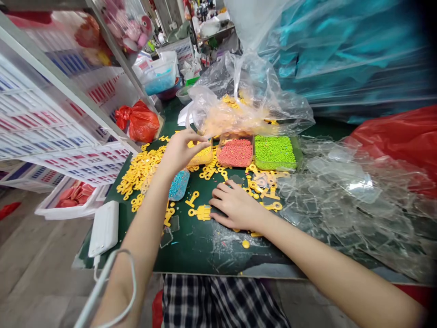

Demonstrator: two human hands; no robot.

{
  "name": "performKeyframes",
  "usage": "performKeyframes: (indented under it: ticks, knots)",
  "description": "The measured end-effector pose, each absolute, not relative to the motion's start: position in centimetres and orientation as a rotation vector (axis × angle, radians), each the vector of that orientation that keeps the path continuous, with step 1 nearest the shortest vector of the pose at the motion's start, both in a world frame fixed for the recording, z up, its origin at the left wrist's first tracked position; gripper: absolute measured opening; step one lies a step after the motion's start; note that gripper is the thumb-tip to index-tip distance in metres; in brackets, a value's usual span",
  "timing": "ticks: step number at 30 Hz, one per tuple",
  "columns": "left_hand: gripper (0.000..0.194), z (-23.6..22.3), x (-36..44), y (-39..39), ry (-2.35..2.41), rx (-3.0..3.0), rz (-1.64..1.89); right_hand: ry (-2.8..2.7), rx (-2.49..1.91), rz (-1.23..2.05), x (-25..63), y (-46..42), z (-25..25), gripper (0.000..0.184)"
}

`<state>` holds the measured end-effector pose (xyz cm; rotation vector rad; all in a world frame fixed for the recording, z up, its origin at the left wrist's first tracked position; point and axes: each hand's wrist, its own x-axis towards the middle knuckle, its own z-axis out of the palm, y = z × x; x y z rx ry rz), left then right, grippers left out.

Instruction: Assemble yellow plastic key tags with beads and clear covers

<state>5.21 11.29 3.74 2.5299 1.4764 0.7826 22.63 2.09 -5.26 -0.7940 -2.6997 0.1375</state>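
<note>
While the right hand lies open on the bench, the left hand pinches narrowly over a tray of yellow beads.

Whether those left fingertips hold anything is too small to tell. Right fingers rest spread just beside a flat yellow plastic cutout, which looks light and stiff, best lifted by its edge. Beyond sit coral beads, green beads and a clear plastic bag.

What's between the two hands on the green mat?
In the head view, a clear pack of blue beads and flat yellow plastic key shapes lie between the left hand and the right hand.
</note>
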Motion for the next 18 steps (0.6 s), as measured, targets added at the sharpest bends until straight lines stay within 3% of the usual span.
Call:
performKeyframes:
  ticks: [3, 11, 18]
  knots:
    - [0.016, 2.6, 5.4, 5.7, 1.458, 2.408, 1.008, -2.677, -0.785, 0.147, 22.7, 2.1, -5.4, 0.025]
    - [0.019, -4.3, 2.4, -1.1, 1.550, 2.293, 0.619, -2.684, -0.762, 0.245, 22.6, 1.6, -5.3, 0.025]
    - [0.023, -5.5, 1.6, -1.8, 1.474, 2.281, 0.569, -2.677, -0.779, 0.275, 22.5, 1.5, -5.4, 0.024]
